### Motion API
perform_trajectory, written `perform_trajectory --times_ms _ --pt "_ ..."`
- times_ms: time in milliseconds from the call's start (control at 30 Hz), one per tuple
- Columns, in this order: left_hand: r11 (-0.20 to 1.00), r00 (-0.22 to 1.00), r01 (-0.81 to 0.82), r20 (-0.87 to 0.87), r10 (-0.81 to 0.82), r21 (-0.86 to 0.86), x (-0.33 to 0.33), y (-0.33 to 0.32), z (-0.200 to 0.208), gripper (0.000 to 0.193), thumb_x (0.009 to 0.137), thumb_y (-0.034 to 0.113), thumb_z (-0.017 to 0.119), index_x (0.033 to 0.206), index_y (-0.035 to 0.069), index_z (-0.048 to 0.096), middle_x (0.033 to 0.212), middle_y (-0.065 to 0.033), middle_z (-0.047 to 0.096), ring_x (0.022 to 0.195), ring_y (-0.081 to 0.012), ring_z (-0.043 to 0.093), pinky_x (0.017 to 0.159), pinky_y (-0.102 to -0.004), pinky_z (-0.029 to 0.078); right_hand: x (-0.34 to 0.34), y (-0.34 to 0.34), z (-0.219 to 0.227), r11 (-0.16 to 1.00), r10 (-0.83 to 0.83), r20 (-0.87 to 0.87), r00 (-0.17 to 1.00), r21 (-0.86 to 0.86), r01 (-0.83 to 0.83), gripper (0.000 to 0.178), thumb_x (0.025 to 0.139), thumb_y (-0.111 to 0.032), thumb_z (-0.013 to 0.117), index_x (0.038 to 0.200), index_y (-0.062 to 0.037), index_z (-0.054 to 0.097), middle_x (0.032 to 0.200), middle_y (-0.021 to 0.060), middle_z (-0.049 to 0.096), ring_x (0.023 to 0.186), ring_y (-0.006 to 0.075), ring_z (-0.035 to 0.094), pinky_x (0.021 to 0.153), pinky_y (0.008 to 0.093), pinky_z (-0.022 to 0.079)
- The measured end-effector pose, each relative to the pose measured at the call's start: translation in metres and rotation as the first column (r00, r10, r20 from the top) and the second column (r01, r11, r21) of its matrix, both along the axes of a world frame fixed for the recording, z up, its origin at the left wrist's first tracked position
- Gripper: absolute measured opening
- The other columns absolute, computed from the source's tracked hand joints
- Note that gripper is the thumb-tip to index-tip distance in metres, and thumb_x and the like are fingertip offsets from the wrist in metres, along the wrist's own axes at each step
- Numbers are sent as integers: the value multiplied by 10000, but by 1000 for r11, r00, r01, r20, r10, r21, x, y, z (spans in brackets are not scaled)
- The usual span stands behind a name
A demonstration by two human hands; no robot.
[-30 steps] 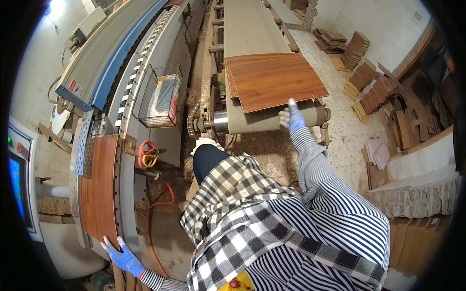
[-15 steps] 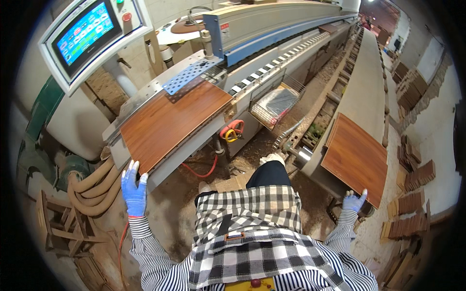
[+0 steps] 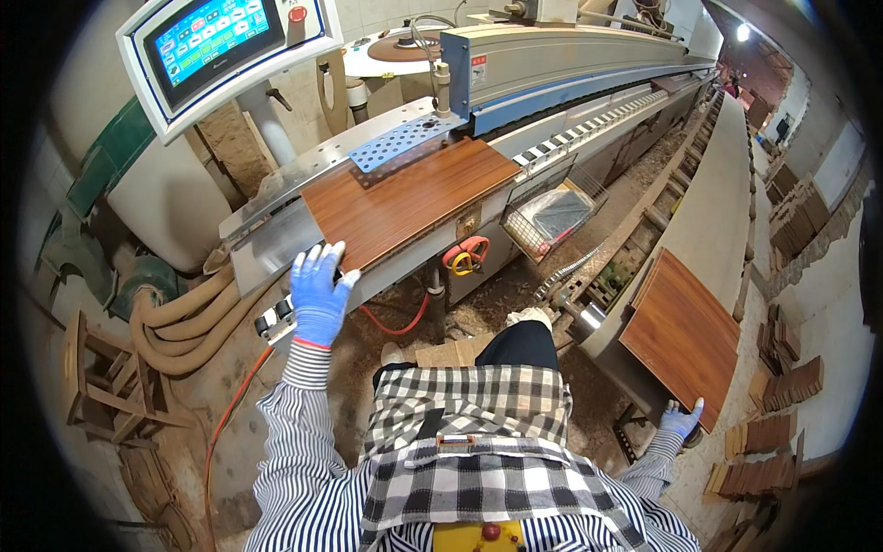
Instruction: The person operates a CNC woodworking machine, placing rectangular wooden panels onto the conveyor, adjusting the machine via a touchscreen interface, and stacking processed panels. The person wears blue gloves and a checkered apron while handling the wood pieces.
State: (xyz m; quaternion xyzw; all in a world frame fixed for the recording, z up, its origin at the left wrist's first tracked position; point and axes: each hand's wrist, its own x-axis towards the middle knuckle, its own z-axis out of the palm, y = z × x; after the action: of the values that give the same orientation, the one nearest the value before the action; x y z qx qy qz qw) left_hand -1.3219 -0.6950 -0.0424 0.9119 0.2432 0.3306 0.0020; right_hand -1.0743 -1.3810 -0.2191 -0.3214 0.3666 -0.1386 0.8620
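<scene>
Loosely spread, left fingers [image 3: 331,262] touching single board [image 3: 414,198], right fingers [image 3: 696,413] parted, against stacked boards [image 3: 685,336]

A pale wall [image 3: 377,20] stood behind the floor's far left side, and a whitish wall [image 3: 823,267] ran beside its right edge. The floor [image 3: 239,460] was grey-brown and dusty, with brown crumbs scattered toward its middle. Near its left edge stood a rough wooden frame [image 3: 124,402], shaped somewhat like a stool. Stacks of brown boards [image 3: 793,382] lined the right edge. A bright lamp [image 3: 743,32] glowed high at the far end, where the room looked dim and reddish
</scene>
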Motion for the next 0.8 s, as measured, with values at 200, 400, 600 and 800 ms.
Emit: perform_trajectory --times_ms 200,400,600,800 --pt "997 995 72 77 -70 -20 53 -9 -5 488 834 346 657 1236 81 575 1187 -170 615 1140 -328 546 1037 -454 346 -3 -13 7 993 92 44 995 -81 -88 382 735 -368 770 968 -114 605 819 37 626 586 206 511 571 345 445" --pt "968 994 101 59 -90 -229 64 -16 2 570 849 323 656 1350 115 483 1214 -185 590 1157 -345 533 1003 -439 402 -24 24 28 901 433 251 866 -98 -422 310 835 -316 694 1025 -90 599 747 49 633 525 181 520 537 352 441" --pt "885 939 334 200 -281 -325 15 -54 21 652 833 327 675 1361 22 444 1339 -214 497 1257 -345 466 1063 -416 357 -49 178 112 685 728 360 583 -340 -644 322 917 -299 572 1142 -70 555 758 33 644 580 138 585 536 306 490" --pt "913 937 333 -30 -349 -236 -61 -101 23 838 756 574 672 1365 49 434 1433 -223 371 1349 -405 318 1088 -493 290 -61 330 153 287 884 457 94 -373 -883 301 910 -230 534 1103 0 533 743 84 636 566 172 604 544 299 521"
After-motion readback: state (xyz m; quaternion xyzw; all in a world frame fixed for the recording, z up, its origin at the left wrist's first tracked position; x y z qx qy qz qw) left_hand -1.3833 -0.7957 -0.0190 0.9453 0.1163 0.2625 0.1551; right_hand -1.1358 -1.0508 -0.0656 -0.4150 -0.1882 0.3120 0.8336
